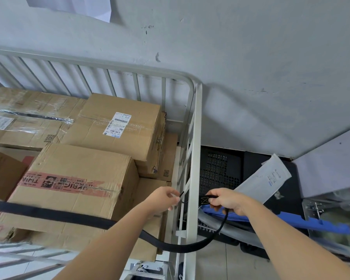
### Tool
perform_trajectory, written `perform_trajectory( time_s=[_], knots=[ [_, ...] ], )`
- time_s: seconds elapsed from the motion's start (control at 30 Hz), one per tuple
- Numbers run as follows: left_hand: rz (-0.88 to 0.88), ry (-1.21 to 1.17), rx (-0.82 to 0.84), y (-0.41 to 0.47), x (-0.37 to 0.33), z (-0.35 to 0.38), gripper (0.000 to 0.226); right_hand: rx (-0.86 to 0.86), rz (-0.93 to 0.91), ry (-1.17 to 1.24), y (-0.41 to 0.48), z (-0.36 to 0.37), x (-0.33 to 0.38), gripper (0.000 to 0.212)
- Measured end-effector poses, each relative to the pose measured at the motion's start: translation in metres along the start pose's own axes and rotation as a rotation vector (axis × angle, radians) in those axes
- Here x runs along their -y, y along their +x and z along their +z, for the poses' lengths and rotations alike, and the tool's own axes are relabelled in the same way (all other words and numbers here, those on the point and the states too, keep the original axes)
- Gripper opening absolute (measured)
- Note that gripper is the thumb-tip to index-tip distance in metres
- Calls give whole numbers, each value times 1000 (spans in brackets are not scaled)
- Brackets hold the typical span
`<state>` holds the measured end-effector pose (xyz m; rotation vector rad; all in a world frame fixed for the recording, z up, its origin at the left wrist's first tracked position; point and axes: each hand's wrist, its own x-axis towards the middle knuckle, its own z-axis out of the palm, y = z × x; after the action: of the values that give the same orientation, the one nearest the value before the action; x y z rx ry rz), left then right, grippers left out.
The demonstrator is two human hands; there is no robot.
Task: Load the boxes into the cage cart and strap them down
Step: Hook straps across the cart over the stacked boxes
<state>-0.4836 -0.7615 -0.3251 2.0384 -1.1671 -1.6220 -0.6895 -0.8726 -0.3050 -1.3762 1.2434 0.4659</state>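
Several brown cardboard boxes fill the grey cage cart (194, 150); the nearest box (75, 178) bears red printed tape. A black strap (49, 213) runs across that box's front and loops out past the cart's right side frame. My right hand (226, 201), outside the frame, grips the strap's stitched end. My left hand (164, 198), inside the frame, pinches a small black hook or strap tip against a side bar.
A grey wall stands close behind the cart. Right of the cart lie a black perforated crate (218, 170), a grey mailer bag (265, 180), a blue plastic piece (311, 223) and grey hoses. Cart bars cross the lower left corner.
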Motion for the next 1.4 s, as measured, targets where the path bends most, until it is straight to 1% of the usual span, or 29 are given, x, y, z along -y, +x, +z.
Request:
perform_trajectory(
  time_s=[0.07, 0.13, 0.17, 0.27, 0.3, 0.33, 0.43, 0.53, 0.63, 0.73, 0.8, 0.9, 1.0, 1.1, 1.17, 1.2, 1.27, 1.3, 1.4],
  knots=[
    [-4, -54, -43, 0, -2, 1, 11, 10, -5, 24, 1, 0, -1, 20],
    [-10, -77, -39, 1, -4, 2, 9, 16, -12, 48, 2, 1, -3, 19],
    [-14, -82, -35, 2, -5, 4, 14, 21, -16, 56, 2, 2, -3, 19],
    [-30, -58, -63, 5, -7, 9, 41, 37, -22, 74, 2, 2, -5, 21],
    [-29, -28, -67, 5, -9, 10, 44, 39, -22, 80, 2, 2, -5, 21],
    [-27, 1, -70, 4, -11, 11, 40, 39, -21, 81, 1, 1, -6, 21],
    [-13, 45, -119, 3, -16, 11, 16, 23, -22, 83, 0, -1, -9, 20],
    [-10, 22, -173, 3, -21, 5, 8, 3, -38, 162, -2, -2, -12, 17],
    [-28, -65, -292, -2, -25, -11, 11, -20, -74, 256, -5, -6, -9, 15],
    [-18, -121, -479, -15, -26, -38, 13, -96, -133, 228, -9, -9, 6, 15],
    [-13, -135, -585, -25, -27, -58, 13, -185, -209, 224, -12, -8, 24, 14],
    [9, -130, -712, -40, -26, -89, 13, -333, -373, 203, -18, 1, 60, 14],
    [40, -140, -812, -54, -26, -121, 14, -395, -504, 124, -19, 20, 100, 14],
    [77, -148, -792, -63, -22, -146, 20, -330, -542, -16, -15, 46, 140, 31],
    [111, -148, -764, -65, -15, -161, 22, -281, -548, -71, -10, 67, 168, 37],
    [130, -151, -753, -64, -11, -169, 22, -265, -547, -90, -8, 76, 183, 37],
    [162, -164, -738, -62, -2, -189, 21, -246, -536, -115, -3, 92, 210, 29],
    [175, -182, -734, -61, 4, -201, 18, -232, -531, -96, 0, 100, 221, 25],
    [193, -259, -715, -56, 23, -241, 12, -212, -469, 47, 11, 120, 250, 21]
  ],
)
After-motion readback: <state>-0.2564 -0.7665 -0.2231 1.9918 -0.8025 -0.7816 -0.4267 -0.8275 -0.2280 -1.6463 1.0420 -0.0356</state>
